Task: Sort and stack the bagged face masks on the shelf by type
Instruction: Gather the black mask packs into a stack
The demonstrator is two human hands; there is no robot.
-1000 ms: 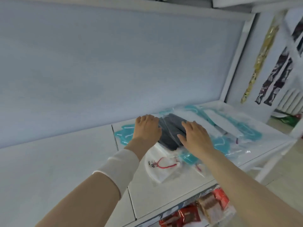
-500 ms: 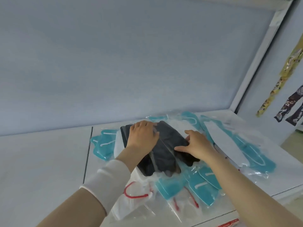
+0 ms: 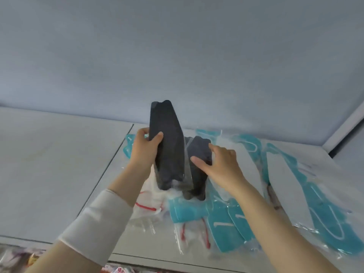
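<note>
My left hand [image 3: 144, 149] grips a bagged black mask [image 3: 167, 142] by its left edge and holds it upright above the pile. A second bagged black mask [image 3: 198, 174] lies tilted just right of it, and my right hand [image 3: 222, 164] pinches it between thumb and fingers. Beneath them, on the white shelf [image 3: 59, 164], lie several bagged teal masks [image 3: 222, 221], white masks with red ear loops [image 3: 151, 203] and a long white mask [image 3: 285, 190] in clear bags.
The shelf's grey back wall [image 3: 177, 56] rises close behind the pile. A white upright post [image 3: 342, 133] closes the right side. A seam [image 3: 110, 168] splits the shelf board left of the pile. Red packaged goods [image 3: 118, 269] show below the front edge.
My left hand has lifted one black mask off the pile and stood it upright. My right hand has shifted onto the other black mask. The camera has moved closer to the shelf.
</note>
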